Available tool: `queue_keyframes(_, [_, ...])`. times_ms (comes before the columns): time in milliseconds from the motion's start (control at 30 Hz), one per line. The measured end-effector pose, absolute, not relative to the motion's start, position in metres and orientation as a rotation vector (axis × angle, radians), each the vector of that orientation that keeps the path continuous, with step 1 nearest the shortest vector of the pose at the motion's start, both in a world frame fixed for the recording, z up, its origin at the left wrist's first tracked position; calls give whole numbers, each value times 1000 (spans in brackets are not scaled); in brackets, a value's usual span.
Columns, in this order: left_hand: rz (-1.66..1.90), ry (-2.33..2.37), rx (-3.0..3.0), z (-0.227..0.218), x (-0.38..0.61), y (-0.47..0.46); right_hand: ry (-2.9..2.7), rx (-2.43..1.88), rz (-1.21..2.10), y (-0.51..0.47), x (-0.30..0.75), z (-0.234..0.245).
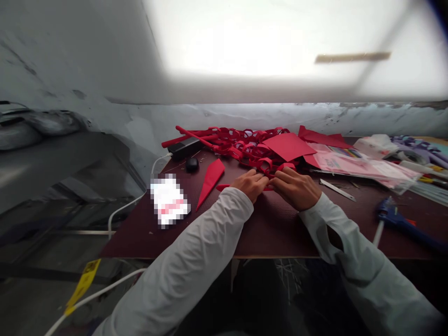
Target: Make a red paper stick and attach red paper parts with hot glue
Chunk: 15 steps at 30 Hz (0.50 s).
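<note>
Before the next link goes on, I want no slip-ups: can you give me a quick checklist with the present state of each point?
1. Both hands on the strip: left hand and right hand pinch a red paper strip: ok.
2. Strip threaded through the paper chain: cannot tell, fingers hide it.
3. Spare red sheet close by: ok.
4. Glue gun beside the right arm: ok.
5. Cutter blade lying loose near the right hand: not ok.

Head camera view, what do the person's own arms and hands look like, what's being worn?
Both arms wear long, loose white sleeves, left sleeve and right sleeve, creased and reaching the wrists. The left hand and right hand are bare: no gloves, and no rings or watch visible.
</note>
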<state>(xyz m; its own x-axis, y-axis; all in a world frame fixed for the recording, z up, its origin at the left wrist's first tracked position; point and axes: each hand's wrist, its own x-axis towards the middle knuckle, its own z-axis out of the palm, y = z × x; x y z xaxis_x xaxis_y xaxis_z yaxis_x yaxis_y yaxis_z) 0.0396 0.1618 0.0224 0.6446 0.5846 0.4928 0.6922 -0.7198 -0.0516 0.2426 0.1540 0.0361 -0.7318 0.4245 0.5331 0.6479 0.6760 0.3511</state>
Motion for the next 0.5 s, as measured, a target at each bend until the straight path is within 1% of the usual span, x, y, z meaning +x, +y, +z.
queue_keyframes(167, [-674,-1076,-2672,23,40,162,-2462,-880,-687,153,242,36])
queue_keyframes(333, [-698,-994,-2695,28,35,161,-2449,-781,-557,153,247,37])
queue_keyframes(500, [-732,-887,-2665,28,34,162,-2499,-761,-510,155,251,39])
